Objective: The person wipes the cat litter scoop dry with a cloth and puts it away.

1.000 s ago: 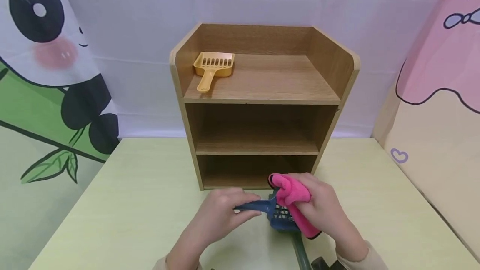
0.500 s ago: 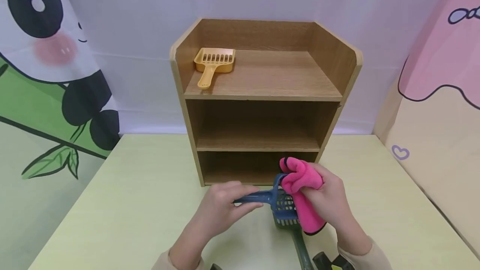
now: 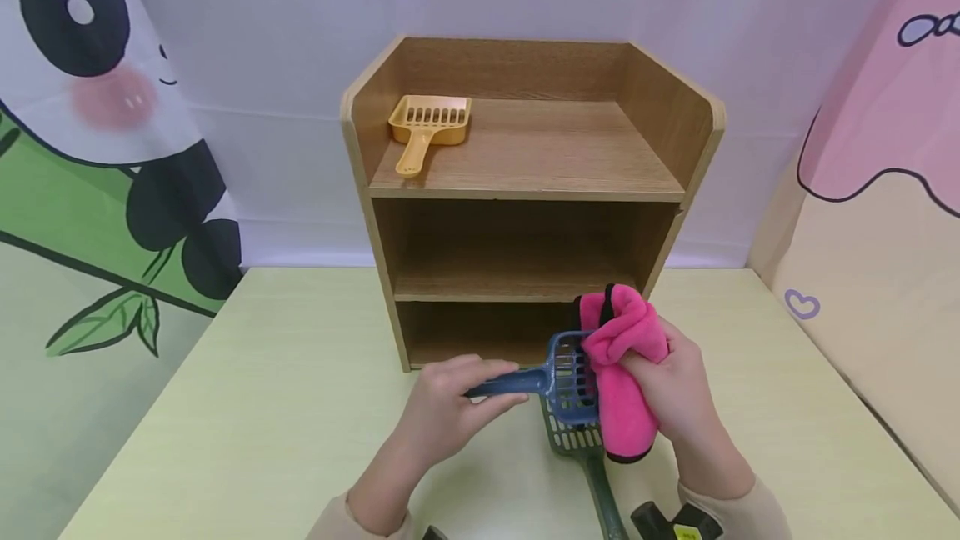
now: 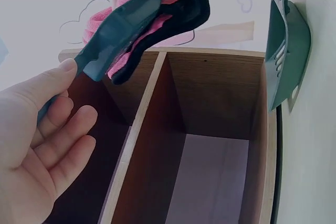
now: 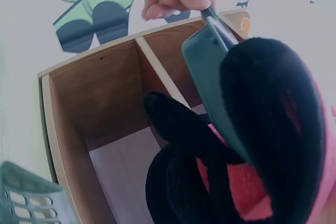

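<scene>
A blue slotted litter scoop (image 3: 573, 377) is held up by its handle, pinched between thumb and fingers of my left hand (image 3: 453, 407). My right hand (image 3: 678, 386) grips a bunched pink cloth (image 3: 626, 365) with black edging, which touches the far side of the scoop's head. In the left wrist view the cloth (image 4: 142, 3) wraps about the scoop's end. Below them a green slotted scoop (image 3: 596, 473) lies on the table, its head partly hidden by the blue one. From the right wrist, the cloth's black edge (image 5: 273, 103) covers part of the blue scoop (image 5: 210, 72).
A wooden shelf unit (image 3: 525, 198) stands at the back of the table (image 3: 300, 407). On its top level, at the left, lies a yellow slotted scoop (image 3: 427, 127). Printed curtains hang behind and at both sides. Black wrist gear (image 3: 678, 522) sits near the right sleeve.
Both hands have risen slightly. The cloth has moved up and right along the blue scoop, baring more of its slots. More of the green scoop's head now shows.
</scene>
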`<state>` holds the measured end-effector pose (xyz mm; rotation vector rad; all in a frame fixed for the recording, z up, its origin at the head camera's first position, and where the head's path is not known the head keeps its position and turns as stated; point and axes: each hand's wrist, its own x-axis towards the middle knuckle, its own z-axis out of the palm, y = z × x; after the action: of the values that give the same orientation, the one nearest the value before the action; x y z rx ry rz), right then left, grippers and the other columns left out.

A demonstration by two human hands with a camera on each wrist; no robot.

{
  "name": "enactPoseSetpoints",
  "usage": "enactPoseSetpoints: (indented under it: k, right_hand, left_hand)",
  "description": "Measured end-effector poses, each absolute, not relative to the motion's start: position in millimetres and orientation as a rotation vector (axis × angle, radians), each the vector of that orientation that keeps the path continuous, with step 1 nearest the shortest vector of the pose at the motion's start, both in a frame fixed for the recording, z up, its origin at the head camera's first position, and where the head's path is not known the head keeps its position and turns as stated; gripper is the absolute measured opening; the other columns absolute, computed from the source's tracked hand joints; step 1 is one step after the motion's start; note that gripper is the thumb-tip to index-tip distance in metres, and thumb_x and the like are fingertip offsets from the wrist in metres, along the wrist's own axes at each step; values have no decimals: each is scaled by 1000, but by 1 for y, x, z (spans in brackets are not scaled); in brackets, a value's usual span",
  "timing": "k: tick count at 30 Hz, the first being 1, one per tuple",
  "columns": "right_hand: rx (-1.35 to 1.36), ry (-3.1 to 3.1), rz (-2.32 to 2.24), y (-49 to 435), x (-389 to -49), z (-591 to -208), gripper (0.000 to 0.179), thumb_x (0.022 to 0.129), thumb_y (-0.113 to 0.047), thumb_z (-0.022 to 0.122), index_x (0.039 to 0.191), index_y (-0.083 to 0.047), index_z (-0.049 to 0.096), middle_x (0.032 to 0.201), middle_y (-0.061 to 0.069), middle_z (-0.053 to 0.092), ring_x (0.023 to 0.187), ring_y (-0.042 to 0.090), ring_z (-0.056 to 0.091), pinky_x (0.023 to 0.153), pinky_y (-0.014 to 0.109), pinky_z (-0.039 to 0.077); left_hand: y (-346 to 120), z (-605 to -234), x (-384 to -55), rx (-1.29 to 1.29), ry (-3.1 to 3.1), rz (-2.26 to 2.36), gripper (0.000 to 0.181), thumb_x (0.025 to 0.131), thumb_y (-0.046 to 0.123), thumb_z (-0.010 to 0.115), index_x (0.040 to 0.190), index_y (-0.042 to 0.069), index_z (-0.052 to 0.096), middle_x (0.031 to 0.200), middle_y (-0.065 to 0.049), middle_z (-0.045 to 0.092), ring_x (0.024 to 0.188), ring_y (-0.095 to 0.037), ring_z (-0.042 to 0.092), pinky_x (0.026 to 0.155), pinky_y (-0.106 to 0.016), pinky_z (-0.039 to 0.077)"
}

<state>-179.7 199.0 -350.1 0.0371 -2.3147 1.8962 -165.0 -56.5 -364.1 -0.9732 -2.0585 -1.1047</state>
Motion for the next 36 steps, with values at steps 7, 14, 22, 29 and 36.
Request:
enactPoseSetpoints:
  k: [7, 14, 22, 29, 36]
  right_hand:
    - [-42, -2123, 2276, 203, -177, -347, 39, 92, -23, 62, 126, -9, 49, 107, -1, 59, 89, 12, 66, 77, 27, 57]
    - [-109, -1943, 2572, 202, -174, -343, 39, 96, -29, 54, 129, -16, 38, 102, -4, 57, 87, 9, 64, 77, 26, 56]
    - [-260, -1677, 2771, 181, -169, -345, 38, 97, -31, 51, 130, -23, 35, 114, -7, 51, 101, 6, 54, 85, 22, 52]
    - [-247, -1541, 2839, 159, -162, -347, 42, 98, -20, 51, 132, -24, 28, 130, -2, 39, 122, 15, 41, 96, 24, 48]
    - [-260, -1697, 2838, 153, -161, -348, 59, 93, -10, 54, 140, -19, 19, 137, 5, 35, 128, 24, 38, 97, 30, 49]
  left_hand:
    - [-55, -368, -169, -935, -2029, -1198, 28, 66, 13, 85, 91, 5, 74, 74, -2, 71, 57, -4, 52, 49, -6, 38]
    - [-48, -374, -167, -830, -1929, -1225, 29, 64, 7, 85, 90, 2, 74, 74, -8, 72, 56, -9, 59, 48, -9, 43]
    - [-30, -381, -157, -681, -1917, -1237, 31, 65, 6, 84, 94, 2, 73, 78, -9, 72, 59, -12, 62, 52, -11, 49]
    - [-16, -389, -153, -659, -1909, -1207, 28, 76, 13, 79, 98, -2, 72, 82, -12, 72, 65, -15, 66, 58, -14, 53]
    - [-13, -391, -155, -741, -1802, -1027, 24, 89, 16, 65, 100, -5, 70, 75, -11, 70, 59, -12, 63, 56, -13, 52]
